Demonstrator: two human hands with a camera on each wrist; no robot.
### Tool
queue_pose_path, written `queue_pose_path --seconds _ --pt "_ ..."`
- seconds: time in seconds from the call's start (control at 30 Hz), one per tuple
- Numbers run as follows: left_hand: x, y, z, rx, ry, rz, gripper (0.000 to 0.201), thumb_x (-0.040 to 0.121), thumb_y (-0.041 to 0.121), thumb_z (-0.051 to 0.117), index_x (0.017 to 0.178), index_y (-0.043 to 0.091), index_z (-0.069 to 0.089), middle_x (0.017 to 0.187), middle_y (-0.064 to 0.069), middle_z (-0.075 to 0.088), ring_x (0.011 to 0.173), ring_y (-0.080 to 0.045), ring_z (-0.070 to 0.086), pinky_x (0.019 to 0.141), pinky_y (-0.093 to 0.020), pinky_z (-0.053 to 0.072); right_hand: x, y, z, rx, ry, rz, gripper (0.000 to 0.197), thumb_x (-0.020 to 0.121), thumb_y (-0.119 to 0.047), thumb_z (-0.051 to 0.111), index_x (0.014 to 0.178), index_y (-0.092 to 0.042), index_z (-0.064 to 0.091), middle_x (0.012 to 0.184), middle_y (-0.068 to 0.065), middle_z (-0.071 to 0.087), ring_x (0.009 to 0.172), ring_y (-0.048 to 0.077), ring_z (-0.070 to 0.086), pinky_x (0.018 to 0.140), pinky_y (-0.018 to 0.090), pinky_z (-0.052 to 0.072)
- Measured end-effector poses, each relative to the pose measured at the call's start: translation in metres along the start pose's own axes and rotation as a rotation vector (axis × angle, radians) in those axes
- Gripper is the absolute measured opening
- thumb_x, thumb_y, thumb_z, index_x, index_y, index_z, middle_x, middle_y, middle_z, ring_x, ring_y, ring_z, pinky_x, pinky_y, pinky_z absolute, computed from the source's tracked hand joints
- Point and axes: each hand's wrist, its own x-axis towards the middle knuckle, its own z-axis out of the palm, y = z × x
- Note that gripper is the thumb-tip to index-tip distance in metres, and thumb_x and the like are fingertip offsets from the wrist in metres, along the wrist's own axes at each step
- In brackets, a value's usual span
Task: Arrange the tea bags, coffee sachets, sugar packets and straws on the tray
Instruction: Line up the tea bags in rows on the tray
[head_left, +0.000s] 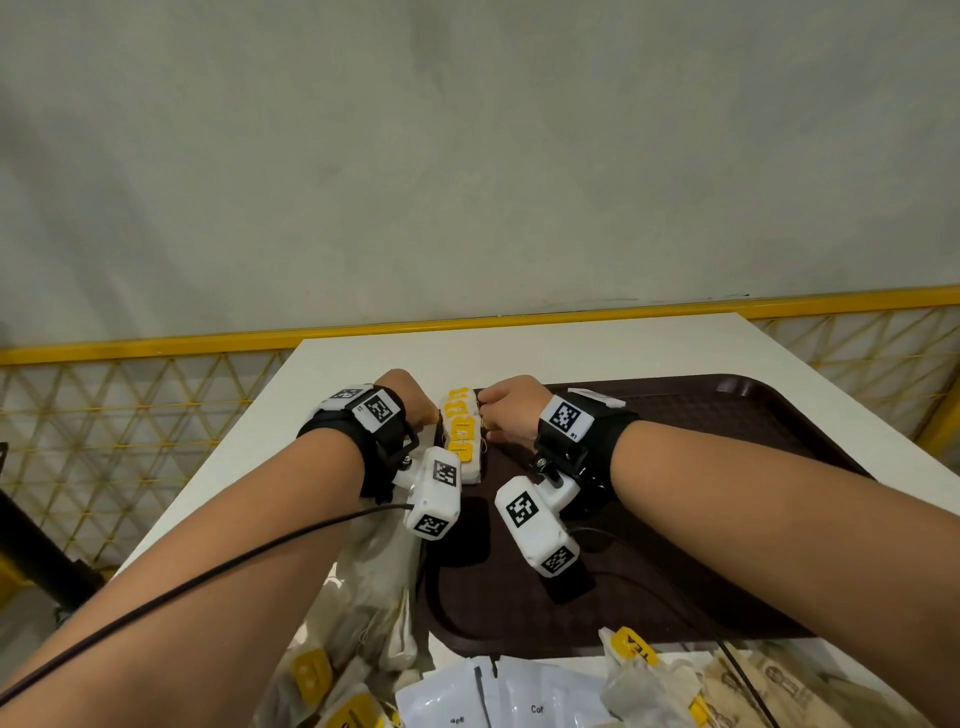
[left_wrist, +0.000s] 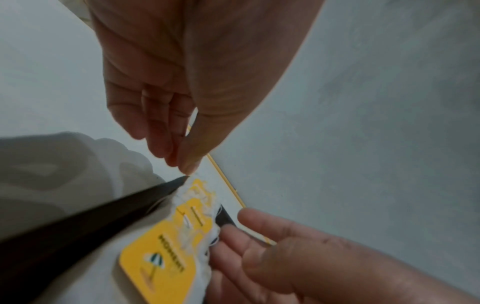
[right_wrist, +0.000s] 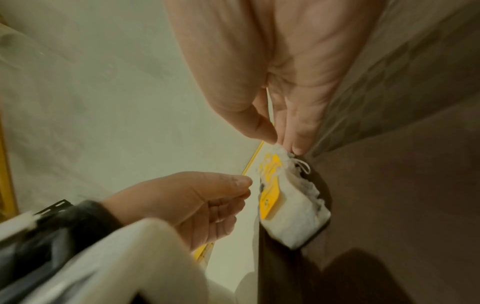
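Observation:
A short row of white tea bags (head_left: 461, 431) with yellow tags lies along the left edge of the dark brown tray (head_left: 727, 415). My right hand (head_left: 506, 410) is on the row's right side and pinches the far tea bag's (right_wrist: 281, 151) paper edge between thumb and fingertips (right_wrist: 296, 144). On the row's left side is my left hand (head_left: 410, 400). Its fingers (left_wrist: 166, 144) point down, loosely bent, with the thumb against them, and I see nothing held. The tags (left_wrist: 166, 253) face up.
A loose heap of tea bags (head_left: 363, 597) lies at the tray's near left. White coffee sachets (head_left: 498, 701) and brown packets (head_left: 769, 686) lie in front of the tray. A yellow mesh fence (head_left: 130, 415) surrounds the white table (head_left: 519, 348).

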Motion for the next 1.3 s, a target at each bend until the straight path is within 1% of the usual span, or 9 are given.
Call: queue_pose_path --seconds 0.1,0.3,0.5,0.57,0.67,0.83,1.0,1.2,1.3 --pt "-0.003 -0.007 -0.002 -0.067 -0.079 0.027 0.024 0.083 0.007 0.066 0.103 -0.006 0.069 0.094 -0.02 0.068 0.078 -0.027 0.058 0.092 -0.041 0.051 -0.01 0.003 -0.006 0.061 -0.021 0.046 0.017 0.085 0.003 0.061 0.078 -0.013 0.059 0.08 0.009 0.062 0.072 0.02 0.062 0.078 0.033 0.057" --pt "-0.022 -0.002 0.004 -0.079 -0.105 0.078 0.029 0.084 0.012 0.066 0.109 -0.002 0.067 0.106 -0.018 0.069 0.083 -0.025 0.061 0.09 -0.039 0.052 -0.033 -0.005 0.002 0.004 -0.083 0.101 0.024 0.086 0.001 0.065 0.068 -0.008 0.052 0.071 0.011 0.058 0.079 0.027 0.059 0.092 0.04 0.05" --pt "-0.025 0.003 0.006 -0.073 -0.088 0.094 0.028 0.086 0.006 0.062 0.113 -0.001 0.065 0.105 -0.017 0.068 0.078 -0.024 0.058 0.08 -0.033 0.053 -0.031 -0.001 0.008 0.091 0.005 0.084 0.029 0.078 0.012 0.068 0.077 -0.012 0.052 0.074 0.014 0.06 0.061 0.023 0.061 0.056 0.029 0.055" --pt "-0.024 0.005 0.004 -0.083 -0.073 0.108 0.026 0.086 0.005 0.062 0.111 -0.002 0.066 0.106 -0.018 0.069 0.067 -0.019 0.057 0.067 -0.026 0.05 -0.03 -0.002 0.009 0.109 0.011 0.081 0.03 0.077 0.012 0.068 0.078 -0.013 0.053 0.08 0.016 0.061 0.062 0.024 0.061 0.054 0.028 0.055" --pt "-0.019 0.008 0.002 -0.115 -0.044 0.109 0.011 0.085 0.005 0.067 0.095 0.005 0.068 0.078 -0.007 0.064 0.059 -0.011 0.054 0.055 -0.019 0.045 -0.029 -0.001 0.01 0.134 0.017 0.088 0.029 0.078 0.012 0.066 0.078 -0.014 0.053 0.084 0.017 0.06 0.061 0.023 0.06 0.049 0.026 0.055" --pt "-0.011 0.014 -0.001 -0.058 -0.078 0.111 0.019 0.084 0.005 0.068 0.103 0.002 0.07 0.072 -0.004 0.059 0.062 -0.012 0.054 0.055 -0.019 0.043 -0.028 -0.005 0.006 0.123 -0.03 0.136 0.02 0.089 -0.002 0.062 0.073 -0.007 0.051 0.068 0.012 0.056 0.057 0.018 0.054 0.057 0.026 0.051" --pt "-0.01 0.018 0.0 -0.009 -0.113 0.13 0.027 0.084 0.006 0.069 0.11 0.001 0.068 0.098 -0.015 0.065 0.076 -0.018 0.058 0.055 -0.019 0.043 -0.039 0.0 0.005 -0.037 -0.176 0.092 0.025 0.079 -0.005 0.075 0.067 -0.008 0.053 0.065 0.009 0.056 0.06 0.019 0.057 0.059 0.028 0.053" --pt "-0.008 0.014 0.002 -0.055 -0.067 0.121 0.02 0.081 0.006 0.072 0.101 0.004 0.071 0.07 -0.001 0.058 0.064 -0.01 0.054 0.05 -0.017 0.042 -0.041 -0.002 0.01 -0.08 -0.119 0.008 0.033 0.074 0.004 0.075 0.07 -0.014 0.048 0.069 0.012 0.058 0.065 0.026 0.062 0.054 0.028 0.053" --pt "-0.006 0.012 0.002 -0.067 -0.041 0.125 0.012 0.08 0.006 0.073 0.092 0.008 0.072 0.071 -0.001 0.059 0.073 -0.016 0.058 0.051 -0.018 0.042 -0.041 -0.003 0.011 -0.041 -0.107 0.019 0.033 0.077 0.007 0.071 0.072 -0.013 0.046 0.066 0.012 0.057 0.056 0.02 0.06 0.047 0.024 0.051"
